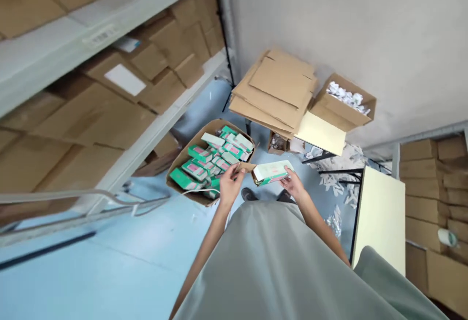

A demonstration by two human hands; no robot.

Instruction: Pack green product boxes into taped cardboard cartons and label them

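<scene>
Blue floor (146, 256), grey wall (347, 27) behind, storage racking both sides. Left hand (229, 183): thumb and fingers nearly together, apparently pinching a brown flap (246, 167) at the carton's near-left end; exact fingertip contact too small to tell. Right hand (291, 183): fingers curled part-way, gripping the opposite end of the green-and-white carton (273, 170), thumb on its upper side. Carton was held up between both sets of fingers, lying lengthwise, its end by the left fingers seemingly open.

Judgement: right grip needed to stay firm but light, since thin card would likely dent; left fingers did best working the flap slowly along its crease, no yanking, or it could tear. Keeping the carton level seemed wise in case of loose contents.

Just left of the left fingers, lower down: big cardboard box (192, 143), piled with similar cartons (210, 156). White cable (201, 191) ran across its near side, close to the left fingers, a likely snag. Shoes (249, 194) were below the hands. Beyond the fingers: flattened cardboard (280, 81). Right of right fingers: white scraps (345, 161) on the floor, pale table (382, 217). Farther left: loaded rack (204, 73).
</scene>
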